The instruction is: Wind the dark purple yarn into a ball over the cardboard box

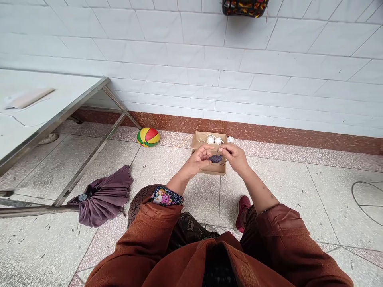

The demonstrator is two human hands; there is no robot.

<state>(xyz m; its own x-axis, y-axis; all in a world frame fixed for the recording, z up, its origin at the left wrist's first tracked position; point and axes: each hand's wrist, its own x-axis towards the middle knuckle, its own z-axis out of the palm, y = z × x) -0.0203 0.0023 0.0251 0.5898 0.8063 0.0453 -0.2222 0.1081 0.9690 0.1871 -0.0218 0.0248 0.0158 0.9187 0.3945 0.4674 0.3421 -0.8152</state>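
A small wound bundle of dark purple yarn (216,159) is between my two hands, above an open cardboard box (213,172). My left hand (198,158) is closed on the bundle's left end, fingers curled and thumb below. With thumb and forefinger together, my right hand (235,156) pinches what looks like a thin strand of that yarn at the bundle's upper right. Two white wound balls (210,139) lie in the far part of the box. A third white ball (230,139) sits on the floor just right of it.
Against the wall's brown skirting lies a striped ball (148,137). A folded purple umbrella (106,195) leans by the metal-framed table (80,93) on the left. A dark basket (244,7) hangs on the tiled wall. At far right is a thin wire frame (359,205).
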